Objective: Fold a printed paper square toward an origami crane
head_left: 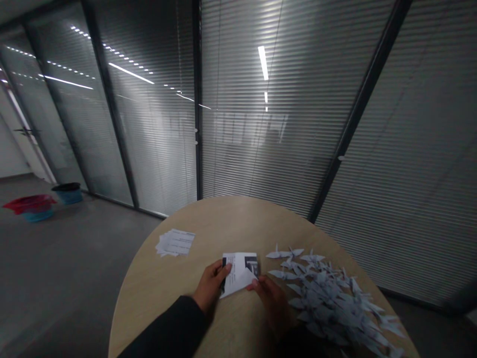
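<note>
Head view: paper (234, 281) pinched in my two-sided grip, well in from the far edge of the table (238, 211).
Light and quick to crease, I'd judge: left hand (209, 288) on its left edge, right hand (274, 301) at its lower right (fingertips only). Cranes (328, 293) crowd the table's right edge, slips (179, 242) lie near its left; blinds (268, 154) hang beyond.

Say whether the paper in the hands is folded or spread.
Folded, at least partly: the paper shows a white flap across its print.
</note>
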A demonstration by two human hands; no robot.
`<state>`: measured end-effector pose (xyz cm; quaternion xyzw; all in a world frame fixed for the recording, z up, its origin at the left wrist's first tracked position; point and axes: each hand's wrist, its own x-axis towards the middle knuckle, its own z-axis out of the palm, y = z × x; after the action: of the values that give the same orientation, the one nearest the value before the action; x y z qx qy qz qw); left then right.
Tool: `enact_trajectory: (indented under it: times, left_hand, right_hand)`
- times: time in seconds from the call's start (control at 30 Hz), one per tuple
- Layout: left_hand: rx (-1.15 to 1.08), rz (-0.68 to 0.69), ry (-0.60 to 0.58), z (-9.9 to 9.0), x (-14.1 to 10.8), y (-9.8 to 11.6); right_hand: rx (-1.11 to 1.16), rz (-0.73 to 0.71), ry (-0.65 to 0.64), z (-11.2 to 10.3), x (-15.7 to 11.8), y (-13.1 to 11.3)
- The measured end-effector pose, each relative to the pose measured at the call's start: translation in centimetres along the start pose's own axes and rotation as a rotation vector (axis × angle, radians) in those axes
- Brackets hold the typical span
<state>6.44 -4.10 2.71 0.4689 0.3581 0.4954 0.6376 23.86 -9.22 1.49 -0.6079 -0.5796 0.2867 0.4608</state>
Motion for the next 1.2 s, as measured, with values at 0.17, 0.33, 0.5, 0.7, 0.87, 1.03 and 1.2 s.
enact_trajectory:
  times: [0.17, 0.33, 0.5, 0.7, 0.87, 1.03, 1.2]
  left_hand:
    - [-0.058, -0.064, -0.022, -0.2, -0.1, 0.2]
    - [-0.052, -0.088, -0.042, -0.5, -0.1, -0.1]
    - [-0.027, -0.085, -0.077, -0.3, -0.2, -0.2]
    - [-0.035, -0.124, -0.081, -0.2, -0.2, -0.3]
    - [-0.085, -0.126, -0.069, 0.0, -0.1, -0.6]
    - [-0.150, -0.087, -0.014, 0.0, 0.1, -0.8]
    - [-0.270, -0.138, 0.056, -0.2, 0.2, -0.8]
  right_hand:
    - [0.012, 0.007, -0.012, 0.2, 0.1, 0.1]
    - [0.107, 0.016, 0.061, 1.1, 0.4, 1.7]
    - [0.036, -0.238, 0.166, 1.7, 0.5, 2.9]
    - [-0.108, -0.315, 0.085, 1.9, 0.3, 3.8]
    - [-0.017, -0.271, 0.040, 1.5, 0.5, 3.6]
    - [0.142, -0.192, -0.033, 1.1, 0.9, 3.3]
    - [0.220, -0.155, -0.016, 0.8, 0.9, 2.5]
